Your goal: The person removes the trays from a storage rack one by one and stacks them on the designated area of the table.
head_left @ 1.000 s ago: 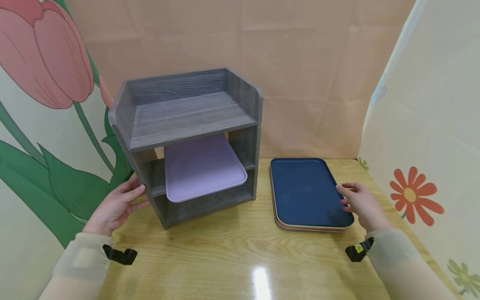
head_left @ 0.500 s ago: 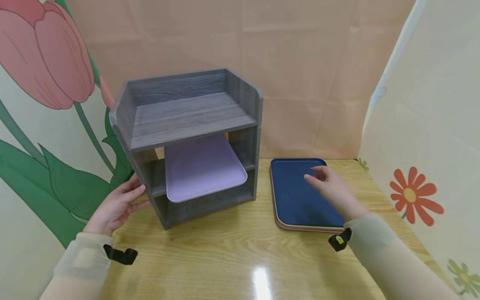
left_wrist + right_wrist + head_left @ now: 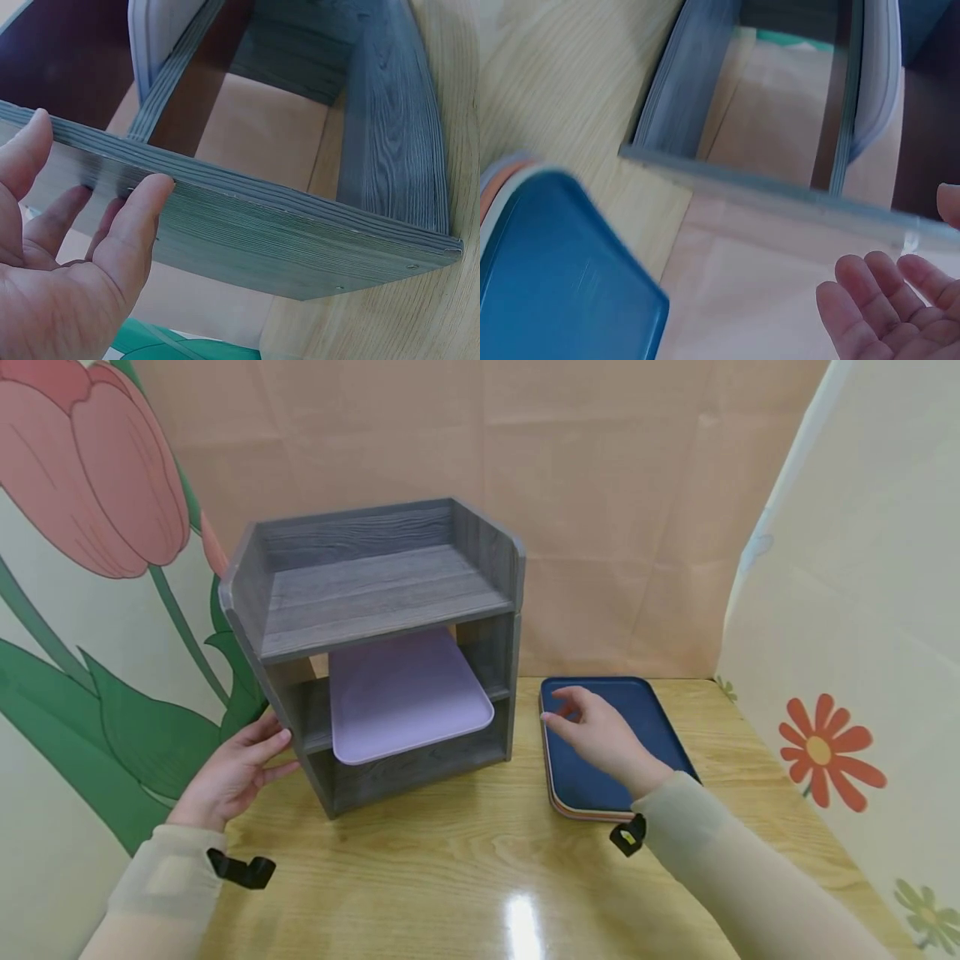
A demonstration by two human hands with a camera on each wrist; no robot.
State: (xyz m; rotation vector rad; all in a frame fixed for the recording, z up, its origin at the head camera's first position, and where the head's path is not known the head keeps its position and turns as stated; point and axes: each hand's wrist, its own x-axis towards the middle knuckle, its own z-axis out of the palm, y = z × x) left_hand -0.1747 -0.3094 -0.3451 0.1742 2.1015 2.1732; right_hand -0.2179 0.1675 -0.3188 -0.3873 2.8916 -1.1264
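A grey wood-grain desktop shelf stands on the left, with a lavender tray lying on its middle board and jutting out in front. My left hand is at the shelf's left side panel, fingers spread and mostly straight against or close to it; firm contact is hard to tell. Above the left part of a navy tray hovers my right hand, its fingers loosely bent and holding nothing. The navy tray tops a stack, and pale and orange rims show beneath it.
The light wooden table carries both shelf and stack. A peach cloth backdrop hangs behind. Flower-printed panels stand at the left and right, with a tulip and a red flower.
My right hand has moved left, from the navy tray's right edge across to above its left side. The left hand, shelf and trays stay where they were.
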